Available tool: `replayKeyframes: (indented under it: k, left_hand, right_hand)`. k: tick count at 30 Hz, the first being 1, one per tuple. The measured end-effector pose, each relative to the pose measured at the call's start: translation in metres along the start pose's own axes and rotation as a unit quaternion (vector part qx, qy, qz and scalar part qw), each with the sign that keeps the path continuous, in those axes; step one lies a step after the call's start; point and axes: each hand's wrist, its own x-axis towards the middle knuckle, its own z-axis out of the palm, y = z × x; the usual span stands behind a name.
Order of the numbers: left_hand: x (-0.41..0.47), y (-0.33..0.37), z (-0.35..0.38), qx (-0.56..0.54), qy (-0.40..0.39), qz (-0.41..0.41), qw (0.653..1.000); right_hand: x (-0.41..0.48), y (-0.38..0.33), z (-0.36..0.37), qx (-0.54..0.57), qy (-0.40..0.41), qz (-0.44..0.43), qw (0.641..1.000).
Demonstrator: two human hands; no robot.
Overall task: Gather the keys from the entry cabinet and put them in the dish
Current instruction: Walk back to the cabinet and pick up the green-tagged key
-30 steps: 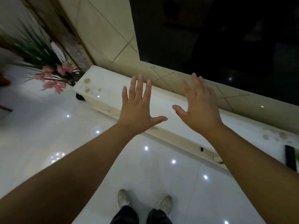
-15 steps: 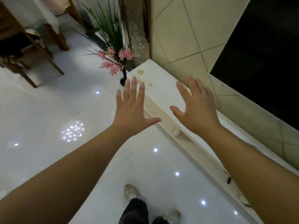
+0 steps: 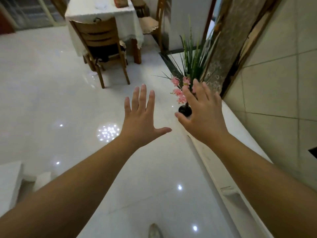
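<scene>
Floor tiles (image 3: 51,100), white and glossy, spread out from the entry cabinet (image 3: 240,124), whose long top runs away from the person along the tiled wall. Past the cabinet's far end stand a cloth-covered table (image 3: 103,12) and a wooden chair (image 3: 103,42). A dark vase (image 3: 185,109) of pink flowers sits by that end. Both hands are spread flat and hold nothing. The right hand (image 3: 202,117) hangs at the cabinet's front edge, and the left hand (image 3: 142,121) is out over the floor. No keys or dish show, so the right hand is probably nearer to them.
</scene>
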Motion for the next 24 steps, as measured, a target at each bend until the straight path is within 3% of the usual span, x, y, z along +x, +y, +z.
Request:
replayKeyframes:
  k: [13, 24]
  left_hand:
    - [0.063, -0.189, -0.049, 0.093, 0.039, -0.185, 0.978]
    - [0.118, -0.290, -0.079, 0.150, 0.081, -0.355, 0.919]
  right_hand:
    - [0.196, -0.150, 0.021, 0.097, 0.026, -0.204, 0.974]
    - [0.348, -0.251, 0.045, 0.137, 0.025, -0.374, 0.917]
